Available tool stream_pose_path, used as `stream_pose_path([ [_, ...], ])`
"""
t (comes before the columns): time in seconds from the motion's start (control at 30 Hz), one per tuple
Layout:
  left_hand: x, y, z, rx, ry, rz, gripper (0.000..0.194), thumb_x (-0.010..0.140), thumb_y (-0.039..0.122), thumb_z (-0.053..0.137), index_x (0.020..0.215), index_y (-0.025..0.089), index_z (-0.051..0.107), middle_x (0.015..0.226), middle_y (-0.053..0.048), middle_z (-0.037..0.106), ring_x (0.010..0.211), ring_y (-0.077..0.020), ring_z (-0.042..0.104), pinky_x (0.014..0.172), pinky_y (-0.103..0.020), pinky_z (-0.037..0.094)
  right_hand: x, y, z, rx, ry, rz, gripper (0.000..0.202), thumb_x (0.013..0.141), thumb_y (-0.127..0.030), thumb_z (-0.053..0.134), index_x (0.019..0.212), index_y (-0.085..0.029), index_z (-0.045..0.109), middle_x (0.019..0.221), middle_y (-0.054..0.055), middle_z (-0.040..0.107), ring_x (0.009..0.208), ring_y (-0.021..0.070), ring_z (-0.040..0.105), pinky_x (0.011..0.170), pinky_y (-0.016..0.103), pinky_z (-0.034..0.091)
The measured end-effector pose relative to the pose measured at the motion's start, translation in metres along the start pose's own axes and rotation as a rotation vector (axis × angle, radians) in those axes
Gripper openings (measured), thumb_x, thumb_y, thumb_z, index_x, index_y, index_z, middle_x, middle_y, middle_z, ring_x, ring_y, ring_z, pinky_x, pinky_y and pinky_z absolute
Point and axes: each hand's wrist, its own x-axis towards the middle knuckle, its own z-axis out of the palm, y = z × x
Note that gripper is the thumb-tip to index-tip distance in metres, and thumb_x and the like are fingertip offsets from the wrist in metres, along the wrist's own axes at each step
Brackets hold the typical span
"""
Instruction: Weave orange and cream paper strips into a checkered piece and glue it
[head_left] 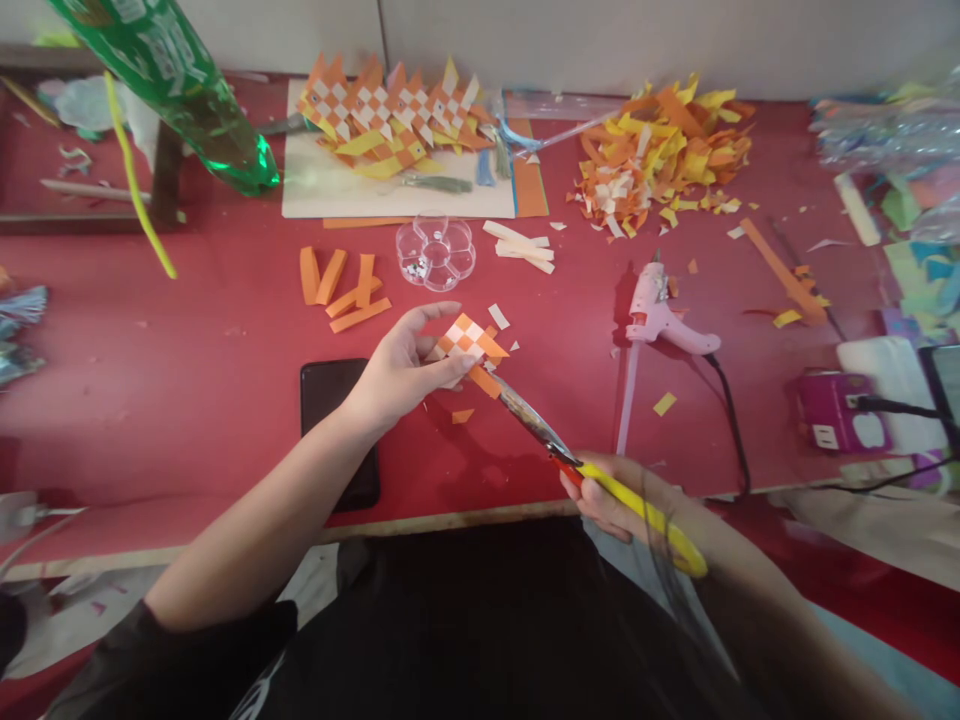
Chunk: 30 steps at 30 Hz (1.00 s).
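My left hand (412,365) pinches a woven orange-and-white checkered paper piece (466,338) between thumb and fingers, above the red table. An orange strip sticks out from its lower right side. My right hand (609,495) grips yellow-handled scissors (630,500), and the blades reach up to that orange strip. Whether the blade tips lie around the strip or behind it I cannot tell. Small orange and white paper scraps (463,416) lie on the table about the piece. A black phone (330,390) is partly hidden under my left forearm.
Finished woven paper fish (397,110) lie on a white board at the back. Orange strips (360,300), white strips (521,247) and a clear flower-shaped tray (436,252) sit nearer. A pink glue gun (660,315), a scrap pile (667,150) and a green bottle (180,90) flank them.
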Motion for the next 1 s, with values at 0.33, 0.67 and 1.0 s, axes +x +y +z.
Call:
stream_pose_path([
  [0.33,-0.002,0.0,0.001,0.102,-0.118,0.034,0.065,0.076,0.023,0.076,0.135,0.022,0.048,0.068,0.005,0.058,0.062,-0.0111,0.06,0.063,-0.023,0.051,-0.004,-0.01,0.002,-0.024,-0.097,-0.024,0.055,0.083,-0.073,0.043,0.069,-0.022,0.033,0.062,-0.004,0.033,0.054,0.0093,0.03,0.046,0.024,0.027],
  [0.67,-0.001,0.002,0.0,0.04,-0.039,-0.015,0.07,0.07,0.023,0.083,0.132,0.02,0.051,0.073,0.001,0.068,0.064,-0.0115,0.065,0.066,-0.023,0.056,-0.005,-0.011,0.001,-0.06,-0.083,-0.024,0.05,0.086,-0.068,0.045,0.071,-0.02,0.04,0.067,-0.003,0.035,0.058,0.0107,0.033,0.05,0.025,0.03],
  [1.0,0.0,-0.001,0.002,-0.037,-0.044,0.047,0.066,0.08,0.025,0.074,0.139,0.026,0.046,0.076,0.003,0.06,0.064,-0.0133,0.066,0.065,-0.028,0.063,0.004,0.013,-0.001,-0.084,-0.204,-0.043,0.036,0.089,-0.053,0.052,0.078,-0.021,0.044,0.07,-0.003,0.038,0.062,0.0121,0.034,0.055,0.027,0.029],
])
